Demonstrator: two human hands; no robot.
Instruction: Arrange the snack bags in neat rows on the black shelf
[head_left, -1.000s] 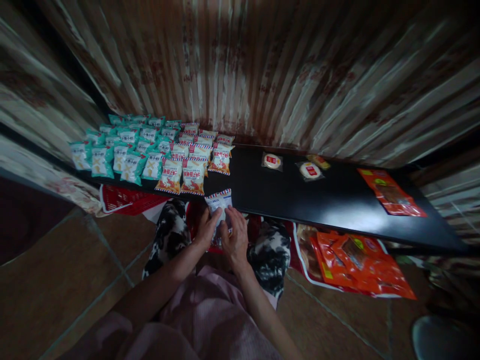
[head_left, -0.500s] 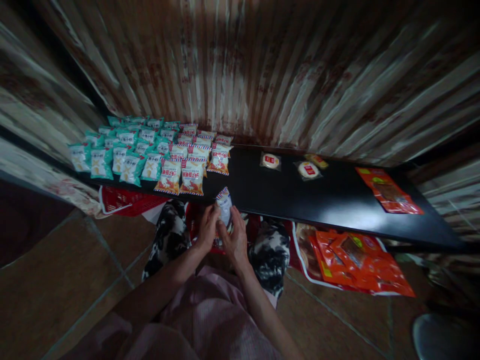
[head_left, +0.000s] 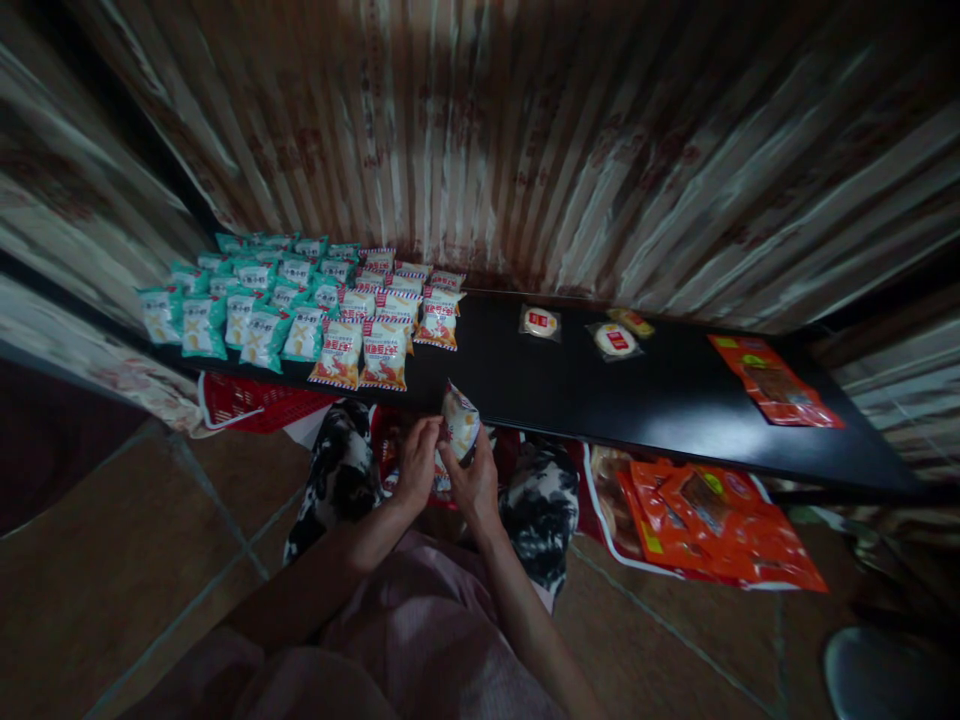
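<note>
A small snack bag (head_left: 461, 422), pale with a striped end, is tilted between my hands just in front of the black shelf. My right hand (head_left: 474, 482) grips its lower right part, the thumb across the front. At its left edge are the bent fingers of my left hand (head_left: 418, 462), closed against the bag; the exact contact is small and dim. On the shelf ahead stand rows of orange-and-white snack bags (head_left: 384, 355). Left of them are rows of teal snack bags (head_left: 262, 335). Beneath my hands, a red basket (head_left: 385, 440) sits between my knees, partly hidden.
The black shelf (head_left: 517, 375) also carries round wrapped snacks (head_left: 540, 322), a yellow packet (head_left: 634, 321) and a flat orange packet (head_left: 776, 382). Below its front edge are a red basket (head_left: 247, 400) at left and several orange packets (head_left: 712, 520) in a basket at right.
The snack bag has turned in my hands, showing a different side, and shifted slightly right. My right hand has moved a little right with it. The bags on the shelf are unchanged.
</note>
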